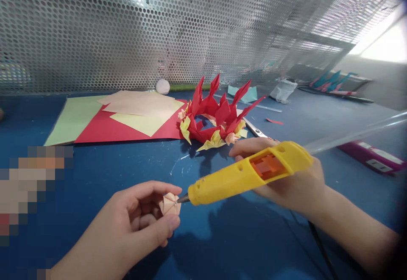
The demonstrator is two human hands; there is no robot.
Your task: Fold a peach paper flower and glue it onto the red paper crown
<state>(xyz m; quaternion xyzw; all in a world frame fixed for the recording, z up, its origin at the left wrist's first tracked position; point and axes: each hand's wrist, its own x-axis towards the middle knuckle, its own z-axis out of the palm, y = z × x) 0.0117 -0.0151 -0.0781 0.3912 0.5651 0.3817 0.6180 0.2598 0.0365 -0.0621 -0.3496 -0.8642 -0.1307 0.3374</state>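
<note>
Between the thumb and fingers of my left hand is a small folded peach paper flower, its base turned to the right. My right hand grips a yellow hot glue gun with a clear glue stick coming out of its back end. The metal nozzle is at the middle of the paper flower and seems to touch it. Beyond my hands stands a ring of red folded paper with tall points, trimmed with yellow and peach paper pieces.
Green, red, yellow and peach paper sheets lie at the back left near a white ball. Scissors and a purple box cutter lie on the right. A perforated metal panel closes off the back. A black cord hangs below my right arm.
</note>
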